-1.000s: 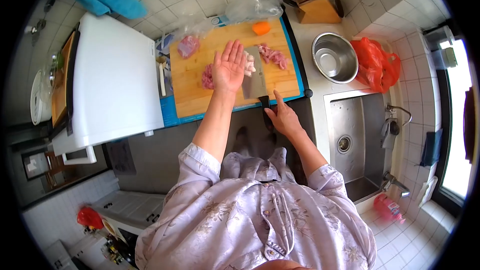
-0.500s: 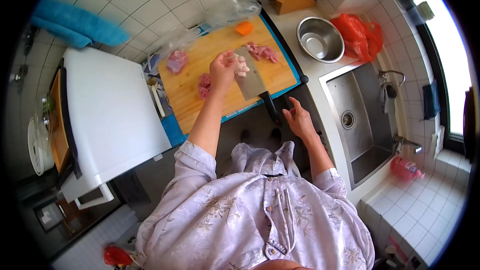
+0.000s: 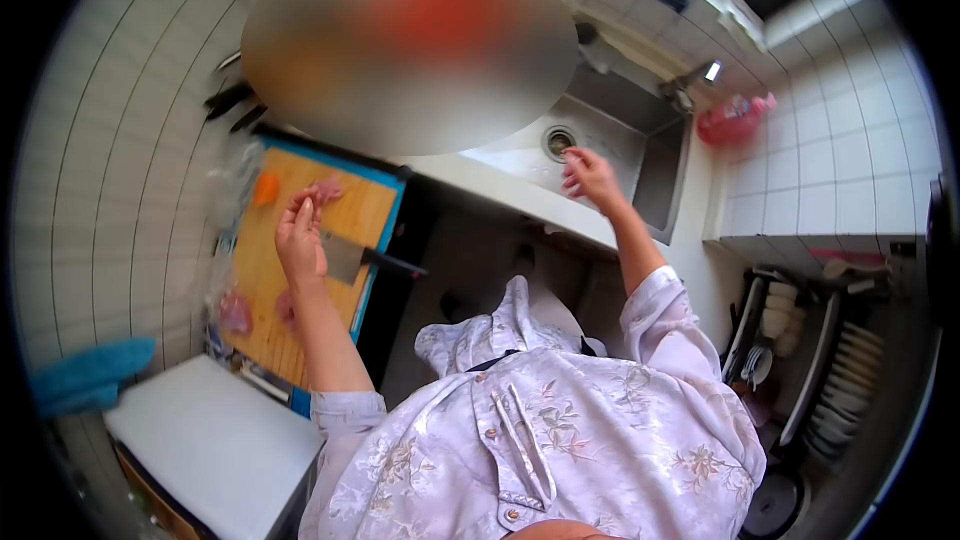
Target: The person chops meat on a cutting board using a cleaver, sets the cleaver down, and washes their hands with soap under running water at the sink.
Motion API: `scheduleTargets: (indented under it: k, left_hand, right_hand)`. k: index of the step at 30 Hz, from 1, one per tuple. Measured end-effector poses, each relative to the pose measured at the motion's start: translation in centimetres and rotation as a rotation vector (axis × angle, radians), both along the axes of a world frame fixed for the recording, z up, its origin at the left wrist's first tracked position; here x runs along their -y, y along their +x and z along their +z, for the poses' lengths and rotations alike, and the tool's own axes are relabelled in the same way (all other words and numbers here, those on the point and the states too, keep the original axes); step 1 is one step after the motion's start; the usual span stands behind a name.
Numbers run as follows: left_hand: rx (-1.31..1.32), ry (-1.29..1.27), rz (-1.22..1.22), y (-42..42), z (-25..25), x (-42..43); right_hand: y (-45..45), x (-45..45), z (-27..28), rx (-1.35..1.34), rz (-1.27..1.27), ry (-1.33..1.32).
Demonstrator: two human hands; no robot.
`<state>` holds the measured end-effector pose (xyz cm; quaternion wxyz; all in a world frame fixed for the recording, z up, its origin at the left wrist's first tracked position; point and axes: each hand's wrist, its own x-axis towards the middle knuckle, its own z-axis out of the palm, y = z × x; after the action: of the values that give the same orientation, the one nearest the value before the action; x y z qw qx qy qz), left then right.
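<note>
My left hand (image 3: 301,240) is over the wooden cutting board (image 3: 372,205), fingers pinched together; what they hold, if anything, I cannot make out. Under it lies a cleaver (image 3: 345,260), its black handle past the board's edge. Cut pink meat (image 3: 327,190) sits just beyond my left fingertips. A second pile of meat (image 3: 287,310) is partly behind my left wrist, with a bagged piece of meat (image 3: 236,313) beside it. My right hand (image 3: 592,180) hovers empty over the sink's near side (image 3: 520,155), fingers loosely bent and apart.
An orange object (image 3: 266,188) is on the board's far end. A blurred oval hides the counter at the top. A faucet (image 3: 685,85) and a pink bottle (image 3: 730,122) stand beyond the sink. At right is a dish rack with stacked bowls (image 3: 780,310).
The view has turned right, bringing the dish rack in. My right hand has moved from near the cleaver handle to over the sink. My left hand now covers where the white pieces lay.
</note>
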<state>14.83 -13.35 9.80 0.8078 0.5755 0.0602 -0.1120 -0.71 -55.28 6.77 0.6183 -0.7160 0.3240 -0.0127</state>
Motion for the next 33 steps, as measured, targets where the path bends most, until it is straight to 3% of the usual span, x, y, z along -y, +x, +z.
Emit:
scheduleTargets:
  k: [2, 4, 6, 10, 14, 16, 33]
  left_hand:
    - [0.053, -0.143, -0.070, 0.0, 0.5, 4.1]
    - [-0.150, -0.254, -0.153, -0.5, 1.2, 8.4]
    - [-0.155, -0.274, -0.211, -0.6, 0.5, 13.1]
    - [-0.251, -0.331, -0.289, -1.1, -0.2, 21.8]
    - [-0.299, -0.350, -0.379, -1.9, 0.2, 29.5]
    - [-0.327, -0.342, -0.393, -2.3, 0.5, 32.5]
    - [-0.392, -0.241, -0.705, -1.8, -2.2, 41.9]
  right_hand:
    - [-1.0, 7.6, 0.6, 0.087, -0.315, 0.125]
    - [-2.6, 15.6, 1.3, 0.398, -0.551, 0.326]
    - [-4.1, 22.1, 2.9, 0.516, -0.857, 0.336]
    - [-7.2, 31.9, 5.5, 0.795, -1.088, 0.295]
    - [-8.4, 36.6, 9.5, 0.716, -0.971, 0.287]
    - [-8.1, 38.3, 10.5, 0.547, -0.806, 0.287]
    - [-7.8, 40.8, 10.3, 0.385, -0.821, 0.331]
